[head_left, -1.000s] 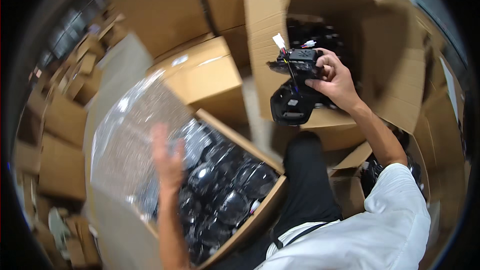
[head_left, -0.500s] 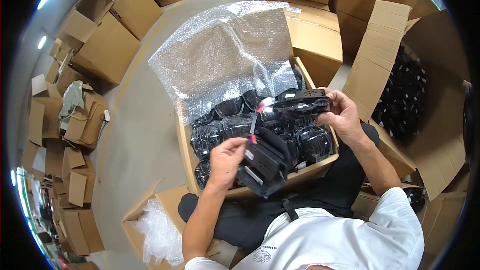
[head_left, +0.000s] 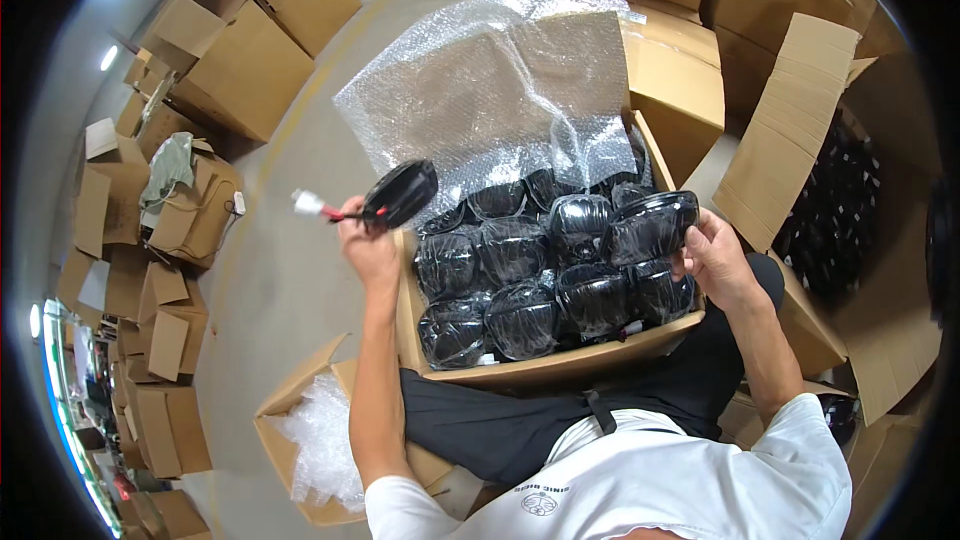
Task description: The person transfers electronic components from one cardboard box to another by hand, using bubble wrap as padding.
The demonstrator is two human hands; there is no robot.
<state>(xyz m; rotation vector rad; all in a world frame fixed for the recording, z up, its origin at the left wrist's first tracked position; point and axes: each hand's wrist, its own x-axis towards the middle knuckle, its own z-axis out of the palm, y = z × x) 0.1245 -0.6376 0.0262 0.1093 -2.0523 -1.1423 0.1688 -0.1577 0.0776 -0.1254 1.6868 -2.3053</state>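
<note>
My left hand (head_left: 368, 252) is closed on a black rounded housing (head_left: 403, 192), raised to the left of the open carton (head_left: 560, 372). A red lead runs from that housing to a white plug (head_left: 308, 203) beyond my fingers. In my right hand (head_left: 722, 262) is a second black housing (head_left: 652, 226), glossy and wrapped in clear film, gripped by its right end over the carton's right side. Rows of similar film-wrapped black housings (head_left: 521, 319) fill the carton below both hands.
A sheet of bubble wrap (head_left: 440, 80) drapes over the carton's far side. Front left stands a small box of clear plastic wrap (head_left: 322, 440). At right, a large open box (head_left: 890, 290) holds many small black parts (head_left: 830, 210). More cardboard boxes (head_left: 235, 75) line the left.
My left hand has swung up and left with its housing, away from the carton's front. The right hand has tilted its housing, showing the glossy side, and sits slightly lower.
</note>
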